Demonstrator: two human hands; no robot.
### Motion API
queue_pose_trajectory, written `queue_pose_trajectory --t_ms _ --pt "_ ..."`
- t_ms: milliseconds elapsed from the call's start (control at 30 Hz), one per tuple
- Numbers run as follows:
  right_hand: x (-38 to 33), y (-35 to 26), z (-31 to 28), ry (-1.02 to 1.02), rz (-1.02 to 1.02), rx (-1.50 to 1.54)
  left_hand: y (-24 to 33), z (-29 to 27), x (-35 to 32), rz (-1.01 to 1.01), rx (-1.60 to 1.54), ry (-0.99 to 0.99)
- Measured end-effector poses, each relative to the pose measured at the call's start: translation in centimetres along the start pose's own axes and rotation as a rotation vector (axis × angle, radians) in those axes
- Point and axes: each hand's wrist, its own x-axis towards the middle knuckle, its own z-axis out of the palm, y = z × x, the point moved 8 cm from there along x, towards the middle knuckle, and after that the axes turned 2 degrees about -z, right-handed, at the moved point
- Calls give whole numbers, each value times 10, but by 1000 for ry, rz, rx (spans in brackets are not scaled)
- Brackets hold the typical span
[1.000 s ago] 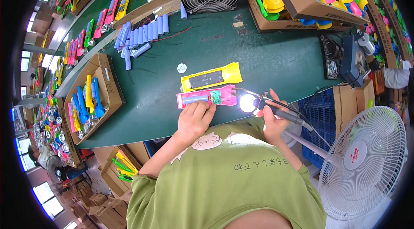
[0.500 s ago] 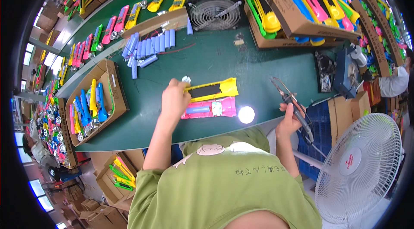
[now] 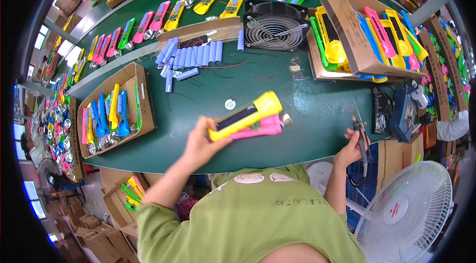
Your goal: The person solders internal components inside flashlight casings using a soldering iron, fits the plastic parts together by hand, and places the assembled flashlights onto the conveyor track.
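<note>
Green bench top runs across view, curved by the lens. L to R as I see it: far left edge, a strip of small colourful parts, too small to ID. Next, open cardboard box w/ blue, yellow and pink plastic pieces plus round silver bits. Behind it a row of pink/yellow/green torches along the far edge, and a cluster of pale blue cylinders by a flat cardboard piece.

Centre: my left hand has fingers wrapped around one end of a yellow torch, lifted off the bench and tilted; a pink torch sits right under it, touching, can't tell if held too. Small white disc just behind. Black fan further back.

Right: big tilted cardboard box full of yellow/blue/pink shells. My right hand at bench edge, fingers curled round a thin dark tool; tip detail unclear. White floor fan bottom right, partly cut off.
</note>
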Motion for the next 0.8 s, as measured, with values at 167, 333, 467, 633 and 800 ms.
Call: queue_pose_trajectory --t_ms 167,333,467,633,800 --pt "-5 2 -11 124 4 -123 75 -110 85 197 21 150" --pt "-10 3 -14 28 -68 -237 66 -135 216 426 311 355" --pt "-13 0 -12 72 -40 -245 12 -123 317 194 424 539" --pt "-14 3 -11 91 -56 -242 -21 -64 394 65 591 364" --pt "-14 -1 -10 106 -51 -277 12 -52 438 59 942 229"
